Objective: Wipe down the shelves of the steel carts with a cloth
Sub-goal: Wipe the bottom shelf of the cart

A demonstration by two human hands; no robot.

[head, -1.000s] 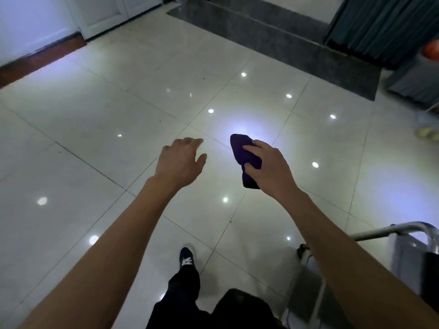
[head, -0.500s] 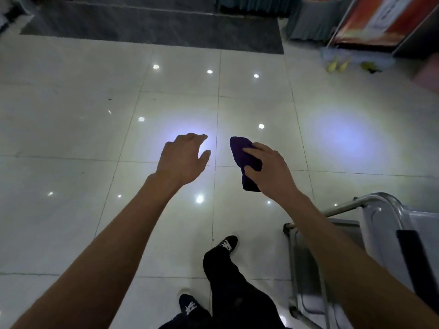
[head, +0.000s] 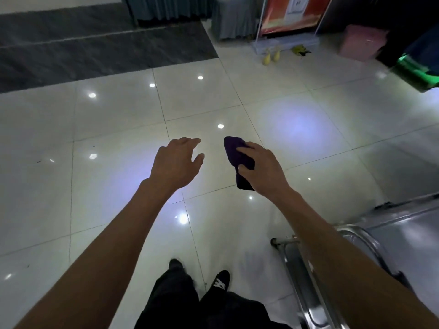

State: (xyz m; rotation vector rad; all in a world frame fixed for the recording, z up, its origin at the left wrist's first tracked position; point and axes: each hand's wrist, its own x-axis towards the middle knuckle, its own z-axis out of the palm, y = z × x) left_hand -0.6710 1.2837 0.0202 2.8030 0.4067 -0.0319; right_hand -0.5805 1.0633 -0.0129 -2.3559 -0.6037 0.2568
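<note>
My right hand grips a folded dark purple cloth in the air over the tiled floor, fingers curled over its top. My left hand hangs beside it with relaxed fingers and holds nothing. A steel cart stands at the lower right, below and right of my right forearm; its top shelf and rounded tube frame show, the rest is cut off by the frame edge.
Glossy pale floor tiles spread ahead and to the left. A dark mat lies at the back. A draped stand, a sign frame and a pink box line the far right. My legs and shoes are below.
The view has swung to the right as I walk: the cart has come further into view at the lower right. Both hands keep the same pose, cloth still held.
</note>
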